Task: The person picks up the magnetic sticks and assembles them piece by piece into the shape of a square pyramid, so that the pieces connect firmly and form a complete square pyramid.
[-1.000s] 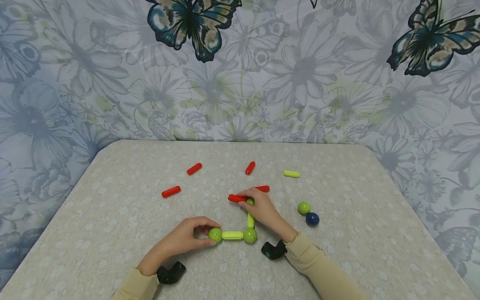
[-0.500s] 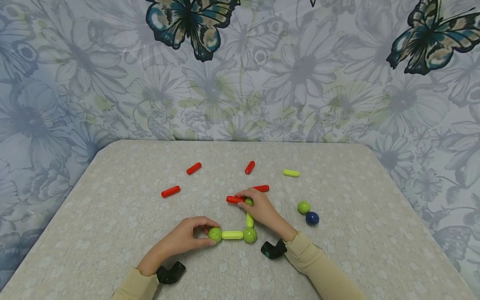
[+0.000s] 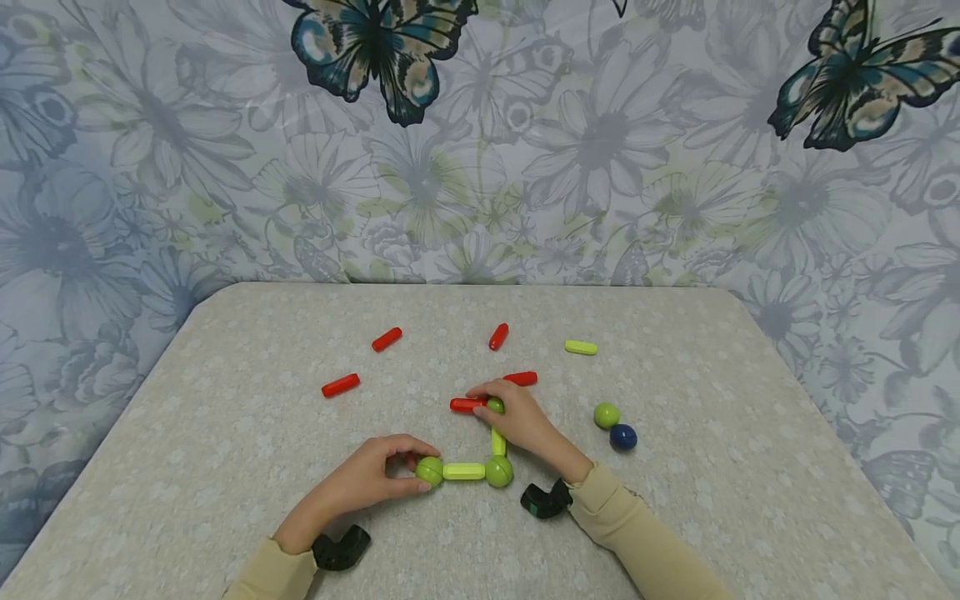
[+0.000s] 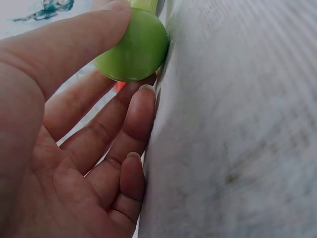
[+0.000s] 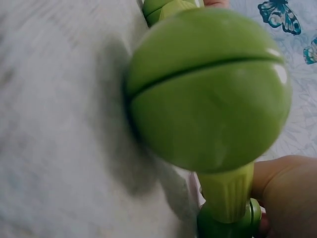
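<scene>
In the head view, green balls and yellow-green rods form an L-shaped piece. My left hand (image 3: 378,471) holds the left green ball (image 3: 429,472) between thumb and fingers; a bit of red shows behind that ball. A yellow-green rod (image 3: 464,472) joins it to the corner green ball (image 3: 498,472). From there another yellow-green rod (image 3: 498,442) runs to the far green ball (image 3: 496,405). My right hand (image 3: 521,417) pinches a red rod (image 3: 465,405) that meets this far ball and points left. The corner ball (image 5: 208,91) fills much of the right wrist view.
Loose red rods lie farther back: one at left (image 3: 341,385), one behind it (image 3: 387,339), one mid-table (image 3: 498,336) and one just beyond the right hand (image 3: 522,378). A yellow-green rod (image 3: 581,347), a green ball (image 3: 607,415) and a dark blue ball (image 3: 622,437) lie right.
The free end of the red rod in my right hand has swung slightly toward me and left, so it lies more level. My left hand keeps its hold on the left green ball.
</scene>
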Tool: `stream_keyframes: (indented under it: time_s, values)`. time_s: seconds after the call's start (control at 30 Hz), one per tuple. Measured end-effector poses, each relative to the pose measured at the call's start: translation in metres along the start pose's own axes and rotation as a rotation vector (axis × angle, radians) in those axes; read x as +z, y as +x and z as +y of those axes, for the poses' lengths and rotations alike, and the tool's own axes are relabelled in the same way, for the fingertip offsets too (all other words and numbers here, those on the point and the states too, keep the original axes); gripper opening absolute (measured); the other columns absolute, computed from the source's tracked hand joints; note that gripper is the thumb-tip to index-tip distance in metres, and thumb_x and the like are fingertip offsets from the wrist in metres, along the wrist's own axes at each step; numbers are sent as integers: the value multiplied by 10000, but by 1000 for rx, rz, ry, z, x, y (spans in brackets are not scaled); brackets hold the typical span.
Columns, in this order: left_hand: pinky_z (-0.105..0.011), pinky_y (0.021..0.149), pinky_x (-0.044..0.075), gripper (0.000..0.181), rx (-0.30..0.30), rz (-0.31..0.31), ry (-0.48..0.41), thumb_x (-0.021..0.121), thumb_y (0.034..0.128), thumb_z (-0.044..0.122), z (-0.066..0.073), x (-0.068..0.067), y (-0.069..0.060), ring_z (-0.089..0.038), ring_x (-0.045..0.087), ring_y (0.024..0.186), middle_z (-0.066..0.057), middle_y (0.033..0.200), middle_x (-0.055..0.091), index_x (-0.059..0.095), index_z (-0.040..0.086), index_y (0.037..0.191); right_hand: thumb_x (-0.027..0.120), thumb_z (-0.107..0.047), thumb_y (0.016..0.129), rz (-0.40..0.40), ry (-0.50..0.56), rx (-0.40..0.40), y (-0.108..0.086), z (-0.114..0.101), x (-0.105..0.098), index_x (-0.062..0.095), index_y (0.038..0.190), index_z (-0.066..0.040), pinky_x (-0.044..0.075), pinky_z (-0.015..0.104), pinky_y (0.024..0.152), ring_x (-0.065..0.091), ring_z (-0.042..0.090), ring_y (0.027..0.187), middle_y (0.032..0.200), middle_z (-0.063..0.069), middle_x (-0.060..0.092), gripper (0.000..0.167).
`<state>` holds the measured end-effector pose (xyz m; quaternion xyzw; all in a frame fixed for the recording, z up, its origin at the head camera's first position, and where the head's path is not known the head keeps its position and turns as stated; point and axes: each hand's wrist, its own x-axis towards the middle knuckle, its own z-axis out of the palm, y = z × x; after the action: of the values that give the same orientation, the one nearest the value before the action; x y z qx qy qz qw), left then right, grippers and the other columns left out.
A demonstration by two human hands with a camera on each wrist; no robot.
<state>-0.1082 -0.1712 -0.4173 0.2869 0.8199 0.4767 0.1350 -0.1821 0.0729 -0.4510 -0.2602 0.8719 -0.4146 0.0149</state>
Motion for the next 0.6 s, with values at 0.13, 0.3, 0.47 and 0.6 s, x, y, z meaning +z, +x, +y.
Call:
stream_keyframes:
  time_s: [0.13,0.3,0.47,0.6]
  values:
    - [-327,757,463,333,3,-1,-2,743,812,111,4,-1,-1,-189,559,842,-56,1027,640,644,-15,1104,668,-81,875,4,7,-24,0,0,1,673,1105,-60,427,345,883,557,175,1041,1087,30,637,231]
    - [-329,767,467,349,-23,-7,2,746,812,150,-10,1,2,-185,565,857,-25,1045,639,648,28,1125,661,-88,883,6,12,-22,0,0,1,664,1117,-50,423,345,893,553,176,1053,1094,35,632,237]
    - [-298,770,463,366,-15,-11,-1,742,817,254,-30,4,3,-141,560,866,38,1056,633,654,99,1136,639,-114,905,17,4,-14,-5,-4,-13,639,1162,-36,420,345,902,544,177,1066,1118,48,620,269]
    - [-285,779,459,371,-33,-9,0,738,812,320,-34,4,2,-125,558,870,80,1047,628,657,147,1130,635,-103,906,52,-63,-35,-21,-7,-42,629,1178,-31,417,385,906,534,213,1084,1137,72,610,281]
